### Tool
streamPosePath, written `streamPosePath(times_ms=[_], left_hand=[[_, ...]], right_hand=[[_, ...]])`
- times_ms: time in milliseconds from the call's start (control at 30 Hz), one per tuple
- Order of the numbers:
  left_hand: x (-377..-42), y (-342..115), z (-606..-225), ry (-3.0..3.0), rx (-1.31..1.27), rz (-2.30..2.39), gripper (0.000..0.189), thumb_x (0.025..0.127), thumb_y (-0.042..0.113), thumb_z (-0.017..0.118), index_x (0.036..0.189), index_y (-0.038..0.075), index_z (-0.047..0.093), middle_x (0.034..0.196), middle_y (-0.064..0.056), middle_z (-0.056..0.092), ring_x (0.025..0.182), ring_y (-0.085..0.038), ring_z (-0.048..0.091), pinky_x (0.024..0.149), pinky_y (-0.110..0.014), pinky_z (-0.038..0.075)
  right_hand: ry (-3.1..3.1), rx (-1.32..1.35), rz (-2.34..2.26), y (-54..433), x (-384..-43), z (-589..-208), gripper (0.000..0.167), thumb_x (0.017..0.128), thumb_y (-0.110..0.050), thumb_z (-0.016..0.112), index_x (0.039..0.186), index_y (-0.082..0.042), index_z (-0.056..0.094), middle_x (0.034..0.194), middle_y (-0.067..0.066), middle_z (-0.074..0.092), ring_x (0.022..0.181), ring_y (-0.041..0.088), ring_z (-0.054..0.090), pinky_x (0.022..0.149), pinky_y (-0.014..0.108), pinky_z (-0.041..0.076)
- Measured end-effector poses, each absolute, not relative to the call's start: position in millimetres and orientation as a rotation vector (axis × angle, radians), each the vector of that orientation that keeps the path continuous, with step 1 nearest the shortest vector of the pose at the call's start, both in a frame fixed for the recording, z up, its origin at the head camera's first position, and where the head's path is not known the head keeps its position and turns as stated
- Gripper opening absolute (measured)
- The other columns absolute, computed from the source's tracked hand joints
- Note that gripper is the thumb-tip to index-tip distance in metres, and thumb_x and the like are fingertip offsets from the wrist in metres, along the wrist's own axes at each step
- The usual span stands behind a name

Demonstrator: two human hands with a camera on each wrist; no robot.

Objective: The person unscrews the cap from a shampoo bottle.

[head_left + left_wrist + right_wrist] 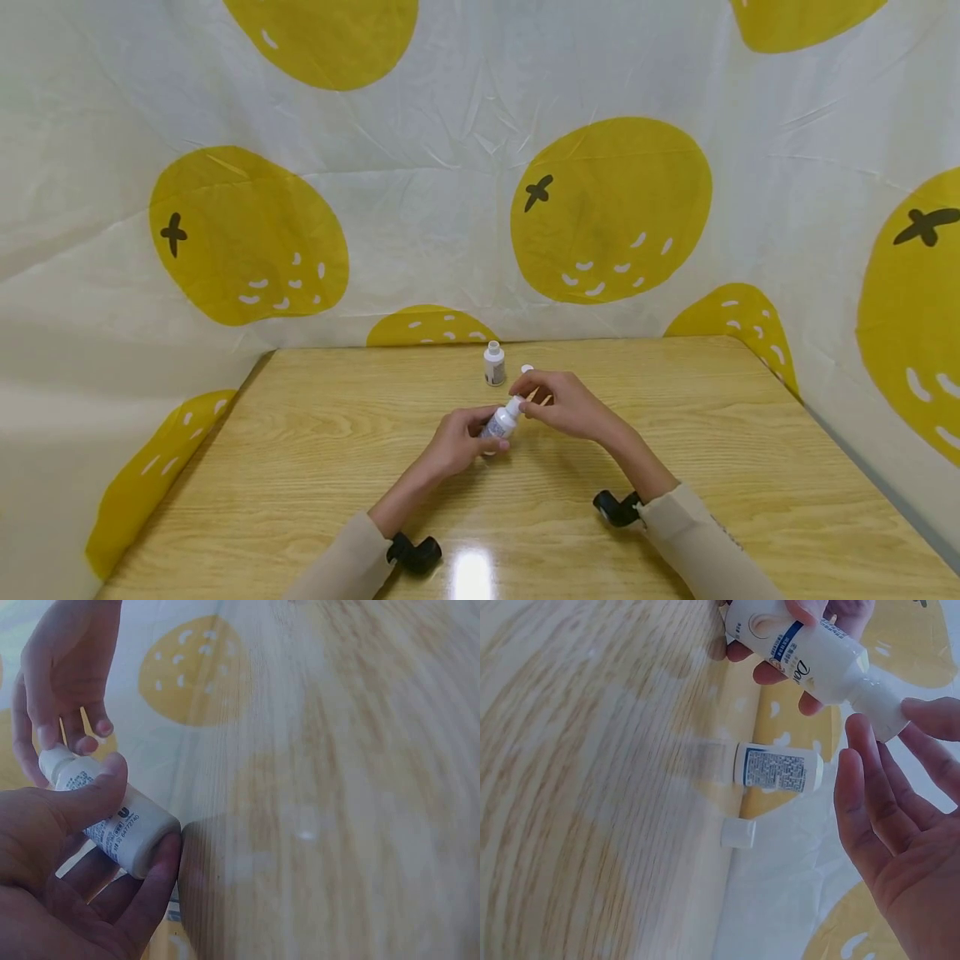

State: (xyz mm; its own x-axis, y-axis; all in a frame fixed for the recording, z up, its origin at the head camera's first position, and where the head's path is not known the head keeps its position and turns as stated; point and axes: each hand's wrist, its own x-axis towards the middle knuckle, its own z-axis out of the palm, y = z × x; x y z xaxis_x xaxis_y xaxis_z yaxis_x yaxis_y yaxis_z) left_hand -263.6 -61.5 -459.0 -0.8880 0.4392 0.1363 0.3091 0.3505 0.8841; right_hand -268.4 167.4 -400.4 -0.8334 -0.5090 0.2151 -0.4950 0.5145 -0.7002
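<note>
My left hand (454, 443) grips a small white bottle (498, 423) round its body, tilted with its capped top toward the right. Printed text and a blue band show on the bottle's label (787, 645) in the right wrist view. At the top end, my right hand (564, 403) pinches the white cap (880, 709) between thumb and fingers. The cap sits on the bottle's neck. Behind the hands stands a second white bottle (494, 364) with its threaded mouth uncovered. A loose white cap (739, 833) rests on the table near that bottle.
The wooden table (337, 400) reaches back to a white curtain (427, 225) printed with yellow fruit, which also hangs along both sides. Black devices (414, 555) are worn at both wrists. Glare shines on the table's front part.
</note>
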Motion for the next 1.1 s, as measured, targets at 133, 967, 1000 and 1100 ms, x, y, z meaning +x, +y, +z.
streamPosePath(times_ms=[133,967,1000,1100], left_hand=[[-264.2,-61.8,-459.7,2.481,0.689,1.57,0.048,0.09,0.013,0.081,0.136,0.009,0.068,0.122,-0.015,0.074,0.109,-0.026,0.071,0.083,-0.032,0.057],[-263.0,-61.5,-458.5,2.475,0.7,1.571,0.048,0.09,0.011,0.08,0.136,0.007,0.068,0.122,-0.016,0.074,0.109,-0.027,0.071,0.084,-0.035,0.058],[-263.0,-61.5,-458.6,2.475,0.698,1.57,0.049,0.09,0.011,0.08,0.136,0.007,0.068,0.122,-0.016,0.074,0.108,-0.027,0.071,0.084,-0.034,0.058],[-263.5,-61.6,-459.4,2.474,0.7,1.569,0.048,0.09,0.01,0.08,0.136,0.006,0.068,0.121,-0.016,0.074,0.107,-0.026,0.071,0.083,-0.033,0.058]], right_hand=[[2.739,-0.893,-1.235,167.2,-268.7,-401.4,0.022,0.098,-0.017,0.071,0.12,-0.014,0.07,0.11,0.009,0.075,0.086,0.013,0.069,0.08,0.032,0.058],[2.745,-0.904,-1.247,168.4,-270.0,-403.1,0.023,0.099,-0.019,0.069,0.121,-0.012,0.069,0.107,0.01,0.076,0.085,0.015,0.071,0.079,0.035,0.06],[2.75,-0.889,-1.246,168.1,-269.7,-402.8,0.023,0.1,-0.021,0.069,0.121,-0.012,0.069,0.107,0.01,0.076,0.085,0.015,0.07,0.078,0.034,0.059],[2.759,-0.859,-1.247,167.7,-269.3,-402.7,0.022,0.101,-0.024,0.068,0.118,-0.011,0.069,0.103,0.009,0.076,0.083,0.015,0.069,0.073,0.031,0.057]])
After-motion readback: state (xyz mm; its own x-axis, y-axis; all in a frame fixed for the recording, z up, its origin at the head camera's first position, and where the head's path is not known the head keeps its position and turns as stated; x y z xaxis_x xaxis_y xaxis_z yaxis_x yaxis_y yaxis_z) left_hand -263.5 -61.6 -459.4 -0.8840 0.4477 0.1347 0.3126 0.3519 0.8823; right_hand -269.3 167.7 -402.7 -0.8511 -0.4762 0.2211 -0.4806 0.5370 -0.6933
